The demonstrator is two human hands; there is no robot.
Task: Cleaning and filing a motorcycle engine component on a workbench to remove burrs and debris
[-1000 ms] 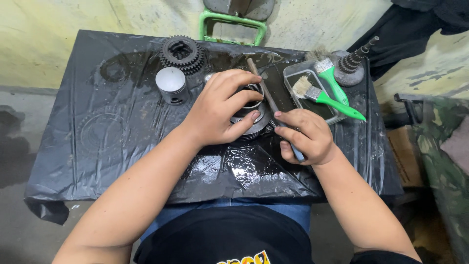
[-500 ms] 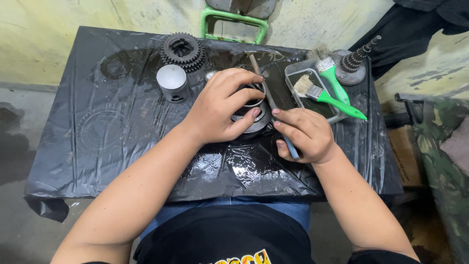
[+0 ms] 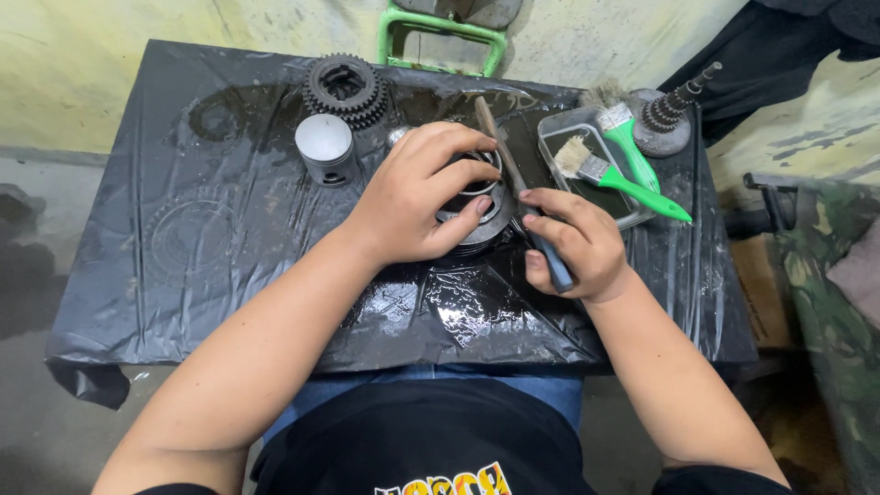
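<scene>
At the table's centre the left hand clamps its fingers over the round metal part, the right hand at three o'clock gripping a file across it; filing appears mid-course.

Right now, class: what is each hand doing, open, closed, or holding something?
Left hand: fingers curled over the round metal part, gripping it.
Right hand: closed on the file.
</scene>
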